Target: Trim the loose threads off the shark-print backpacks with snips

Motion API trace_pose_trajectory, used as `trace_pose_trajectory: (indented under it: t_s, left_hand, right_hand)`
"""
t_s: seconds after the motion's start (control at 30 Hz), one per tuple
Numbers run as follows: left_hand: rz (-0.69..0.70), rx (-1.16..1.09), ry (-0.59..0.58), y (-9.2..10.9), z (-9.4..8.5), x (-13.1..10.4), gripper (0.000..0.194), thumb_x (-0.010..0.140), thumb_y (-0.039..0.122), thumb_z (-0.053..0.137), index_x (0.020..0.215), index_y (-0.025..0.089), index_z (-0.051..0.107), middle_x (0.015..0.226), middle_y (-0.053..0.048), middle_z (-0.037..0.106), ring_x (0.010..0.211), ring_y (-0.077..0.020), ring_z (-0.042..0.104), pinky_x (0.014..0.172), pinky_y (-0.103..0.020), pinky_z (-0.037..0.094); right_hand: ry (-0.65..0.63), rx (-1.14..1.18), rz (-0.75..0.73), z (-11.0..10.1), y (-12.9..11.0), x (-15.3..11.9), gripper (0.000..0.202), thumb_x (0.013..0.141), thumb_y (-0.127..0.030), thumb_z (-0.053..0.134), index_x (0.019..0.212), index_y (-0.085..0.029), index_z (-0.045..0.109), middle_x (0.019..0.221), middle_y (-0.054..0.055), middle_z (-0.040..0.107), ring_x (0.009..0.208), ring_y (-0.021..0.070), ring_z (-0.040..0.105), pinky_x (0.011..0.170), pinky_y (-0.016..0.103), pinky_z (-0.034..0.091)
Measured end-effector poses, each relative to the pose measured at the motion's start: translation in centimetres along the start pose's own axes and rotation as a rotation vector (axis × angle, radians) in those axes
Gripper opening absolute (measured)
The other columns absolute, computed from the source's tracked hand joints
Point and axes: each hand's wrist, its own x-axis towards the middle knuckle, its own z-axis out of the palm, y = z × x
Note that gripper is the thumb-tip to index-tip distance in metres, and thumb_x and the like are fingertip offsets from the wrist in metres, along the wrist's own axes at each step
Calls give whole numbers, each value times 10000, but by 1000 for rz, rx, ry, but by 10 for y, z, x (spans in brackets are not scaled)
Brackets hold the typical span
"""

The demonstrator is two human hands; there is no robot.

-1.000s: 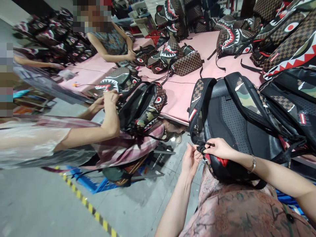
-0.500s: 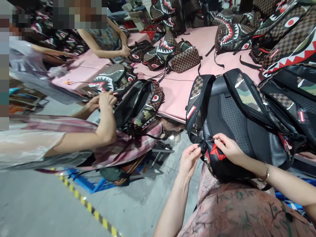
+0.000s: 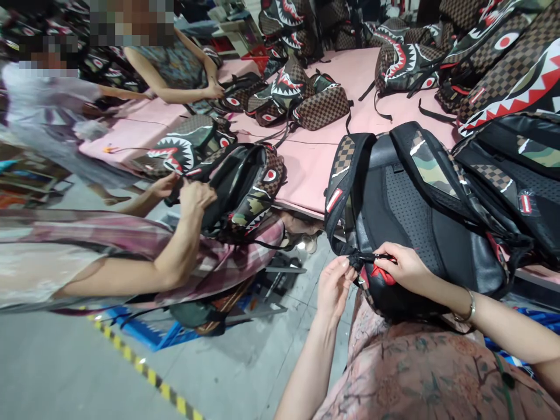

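Note:
A black backpack [image 3: 385, 210] with checkered and camouflage shoulder straps stands before me at the table edge, its padded back facing up toward me. At its lower left corner, my left hand [image 3: 335, 286] pinches a bunched black strap [image 3: 355, 262]. My right hand [image 3: 406, 267] is closed on a thin black strap-like piece [image 3: 374, 256], which reaches across to that bunch. Just under the right fingers sits a red piece [image 3: 385, 275], perhaps ribbon or cloth; whether it is held too, I cannot tell.
Several shark-mouth backpacks [image 3: 319, 108] lie on the pink table [image 3: 301, 169]. Another black-backed backpack [image 3: 503, 157] touches mine on the right. At left, a co-worker's hands [image 3: 192, 195] work at an open backpack [image 3: 236, 181]. A blue crate [image 3: 153, 335] stands on the floor.
My right hand has shifted slightly, and the thin black piece now stretches straight between my hands. The view has turned a little; the near co-worker's hands have moved apart.

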Motion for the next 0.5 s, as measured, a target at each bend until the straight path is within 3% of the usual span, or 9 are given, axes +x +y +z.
trace_pose_trajectory:
  t_s: [0.17,0.37,0.5]
  left_hand:
    - [2,40,36,-3,-2,0,191,617,261,728,683,126,611,523,53,442,476,-28,382,496,-168,328]
    - [11,123,42,-4,-4,0,175,599,248,725,713,136,653,655,2,601,600,-79,532,639,-218,433]
    - [57,175,47,-2,-4,0,173,589,241,731,714,140,664,669,-8,627,649,-111,563,679,-248,445]
  right_hand:
    - [-26,-13,-10,-2,-1,1,133,823,-245,473,824,-191,595,823,13,629,775,144,553,680,239,383]
    - [-56,-13,-20,-4,-1,2,129,817,-215,473,809,-197,600,822,9,627,778,140,551,696,240,386]
    - [-75,-34,-35,-5,-2,4,107,807,-203,493,819,-196,599,827,13,619,781,142,546,705,243,389]
